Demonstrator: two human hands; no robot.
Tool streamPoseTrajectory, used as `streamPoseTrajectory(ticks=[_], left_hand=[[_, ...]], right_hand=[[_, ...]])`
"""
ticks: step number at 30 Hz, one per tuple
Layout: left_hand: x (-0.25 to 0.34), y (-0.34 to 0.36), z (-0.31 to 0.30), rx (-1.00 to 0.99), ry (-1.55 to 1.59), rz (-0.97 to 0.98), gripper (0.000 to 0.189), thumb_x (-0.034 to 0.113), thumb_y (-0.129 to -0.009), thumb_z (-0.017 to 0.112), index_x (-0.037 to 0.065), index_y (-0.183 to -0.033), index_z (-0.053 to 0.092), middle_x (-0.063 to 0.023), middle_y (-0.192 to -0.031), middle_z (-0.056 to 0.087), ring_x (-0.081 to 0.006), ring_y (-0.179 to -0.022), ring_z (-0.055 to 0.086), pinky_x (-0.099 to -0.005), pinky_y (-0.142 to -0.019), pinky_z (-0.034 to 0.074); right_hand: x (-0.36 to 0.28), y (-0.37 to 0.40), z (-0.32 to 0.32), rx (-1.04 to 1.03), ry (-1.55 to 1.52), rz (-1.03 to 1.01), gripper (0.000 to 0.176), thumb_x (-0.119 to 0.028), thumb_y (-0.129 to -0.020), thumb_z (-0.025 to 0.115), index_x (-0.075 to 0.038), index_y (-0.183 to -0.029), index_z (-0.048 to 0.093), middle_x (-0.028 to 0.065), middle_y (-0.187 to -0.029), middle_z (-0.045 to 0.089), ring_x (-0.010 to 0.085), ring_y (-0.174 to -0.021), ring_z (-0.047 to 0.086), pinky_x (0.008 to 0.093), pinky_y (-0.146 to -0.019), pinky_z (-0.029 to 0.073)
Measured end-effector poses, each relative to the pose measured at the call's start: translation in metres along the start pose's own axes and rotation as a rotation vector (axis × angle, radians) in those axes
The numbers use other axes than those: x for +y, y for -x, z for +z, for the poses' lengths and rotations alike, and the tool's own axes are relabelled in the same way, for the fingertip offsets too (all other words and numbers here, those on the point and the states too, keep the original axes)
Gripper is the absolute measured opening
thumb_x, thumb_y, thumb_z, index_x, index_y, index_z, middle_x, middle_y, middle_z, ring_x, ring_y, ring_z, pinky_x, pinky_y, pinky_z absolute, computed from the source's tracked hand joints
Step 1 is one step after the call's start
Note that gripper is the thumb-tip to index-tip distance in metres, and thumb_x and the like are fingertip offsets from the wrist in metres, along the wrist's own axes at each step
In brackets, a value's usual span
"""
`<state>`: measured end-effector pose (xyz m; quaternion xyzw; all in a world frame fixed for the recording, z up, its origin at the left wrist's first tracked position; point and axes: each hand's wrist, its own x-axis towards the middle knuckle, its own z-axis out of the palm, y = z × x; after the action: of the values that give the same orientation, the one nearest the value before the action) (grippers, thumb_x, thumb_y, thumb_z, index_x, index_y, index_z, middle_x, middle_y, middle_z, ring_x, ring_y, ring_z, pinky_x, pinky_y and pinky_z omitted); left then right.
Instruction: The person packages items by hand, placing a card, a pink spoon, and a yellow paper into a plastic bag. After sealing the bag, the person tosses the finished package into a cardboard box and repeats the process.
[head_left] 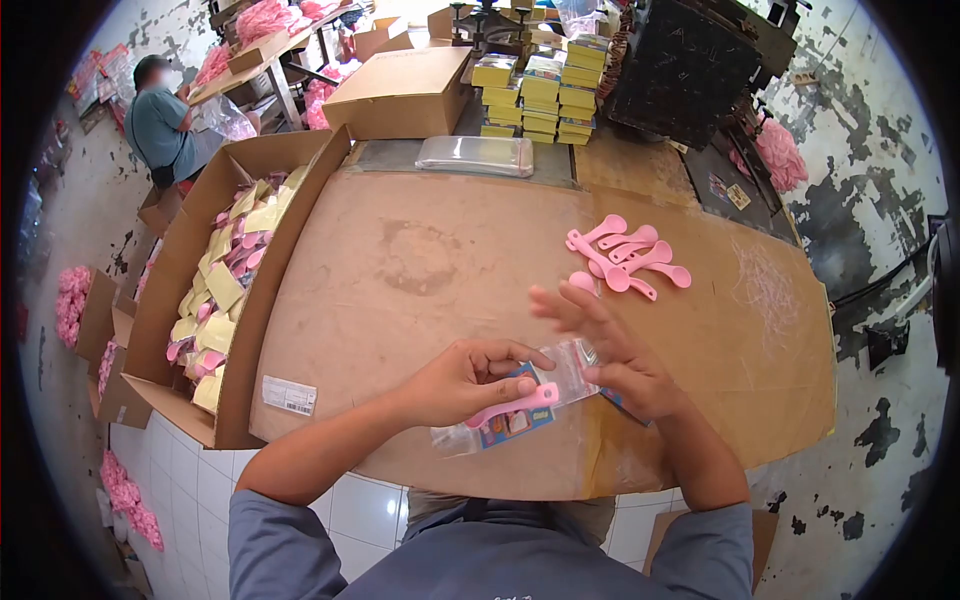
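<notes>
My left hand (476, 378) is closed on a pink measuring spoon (528, 401), which lies over a clear plastic bag (455, 441) with a blue printed card (520, 428). The bag's clear end reaches right, to my right hand (630, 368). That hand has its fingers spread and slightly blurred, its thumb right at the bag's edge. Part of another blue printed piece (612, 398) shows beneath my right palm. Beyond my right fingers lies a loose pile of pink spoons (630, 255).
A long carton (290, 200) of filled packets stands left. Clear plastic sleeves (475, 156) lie at the table's back, near yellow-edged card stacks (540, 95) and a closed cardboard box (398, 92). A person (160, 125) sits at the far left. Loose threads (765, 283) lie right.
</notes>
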<state>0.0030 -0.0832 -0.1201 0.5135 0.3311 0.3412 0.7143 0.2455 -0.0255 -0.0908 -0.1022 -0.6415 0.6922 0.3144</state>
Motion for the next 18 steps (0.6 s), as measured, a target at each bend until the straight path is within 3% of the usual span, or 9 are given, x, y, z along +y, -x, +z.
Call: streamPoseTrajectory(ticks=[2,5,7,11,14,17,18], left_hand=[[0.000,0.002,0.000,-0.057,0.032,-0.026,0.035,0.016,-0.103,0.067,0.000,-0.134,0.061,-0.0055,-0.114,0.074,-0.0071,-0.102,0.065,-0.0247,-0.086,0.053],[-0.014,-0.001,-0.004,-0.143,0.073,0.037,0.038,0.018,-0.103,0.067,0.001,-0.136,0.060,-0.0065,-0.120,0.072,-0.0109,-0.109,0.066,-0.0275,-0.095,0.052],[-0.020,-0.003,-0.005,-0.198,0.186,0.083,0.041,0.020,-0.104,0.067,0.002,-0.139,0.058,-0.0077,-0.125,0.070,-0.0142,-0.115,0.065,-0.0304,-0.102,0.051],[-0.012,-0.003,0.004,0.117,-0.178,0.336,0.046,0.021,-0.102,0.068,0.002,-0.142,0.055,-0.0109,-0.131,0.067,-0.0195,-0.121,0.064,-0.0353,-0.107,0.048],[0.010,0.001,0.011,0.143,-0.386,0.459,0.047,0.021,-0.101,0.068,0.002,-0.142,0.055,-0.0128,-0.132,0.068,-0.0214,-0.123,0.064,-0.0371,-0.106,0.049],[0.029,0.008,0.021,0.100,-0.514,0.478,0.044,0.017,-0.102,0.066,0.000,-0.142,0.055,-0.0137,-0.132,0.067,-0.0217,-0.123,0.064,-0.0373,-0.106,0.050],[0.033,0.006,0.025,0.102,-0.546,0.502,0.043,0.015,-0.103,0.063,-0.001,-0.142,0.053,-0.0141,-0.132,0.067,-0.0215,-0.124,0.063,-0.0374,-0.108,0.049]], right_hand=[[-0.006,0.000,-0.008,-0.054,0.466,-0.091,0.049,-0.001,-0.095,0.064,-0.005,-0.144,0.058,0.0151,-0.152,0.053,0.0295,-0.142,0.048,0.0437,-0.118,0.036],[-0.004,-0.005,-0.008,-0.263,0.574,-0.216,0.036,0.006,-0.087,0.072,-0.007,-0.121,0.073,0.0123,-0.131,0.067,0.0273,-0.125,0.061,0.0408,-0.106,0.047],[-0.015,-0.004,0.004,-0.134,0.658,-0.180,0.030,0.006,-0.084,0.075,-0.008,-0.110,0.076,0.0087,-0.114,0.070,0.0257,-0.114,0.064,0.0397,-0.098,0.050],[-0.069,-0.015,0.024,0.008,0.880,-0.342,0.024,0.007,-0.081,0.074,-0.006,-0.100,0.078,0.0054,-0.097,0.073,0.0249,-0.103,0.068,0.0408,-0.099,0.051],[-0.077,-0.015,0.027,0.006,1.424,-0.363,0.022,0.005,-0.081,0.075,-0.006,-0.100,0.077,0.0051,-0.093,0.071,0.0190,-0.089,0.069,0.0342,-0.081,0.054],[-0.078,-0.014,0.024,0.227,1.117,-0.261,0.021,0.004,-0.080,0.076,-0.005,-0.099,0.076,0.0053,-0.090,0.070,0.0143,-0.079,0.067,0.0290,-0.065,0.051],[-0.079,-0.015,0.024,0.208,1.128,-0.270,0.017,0.002,-0.083,0.075,-0.004,-0.099,0.075,0.0060,-0.088,0.068,0.0154,-0.076,0.066,0.0297,-0.063,0.051]])
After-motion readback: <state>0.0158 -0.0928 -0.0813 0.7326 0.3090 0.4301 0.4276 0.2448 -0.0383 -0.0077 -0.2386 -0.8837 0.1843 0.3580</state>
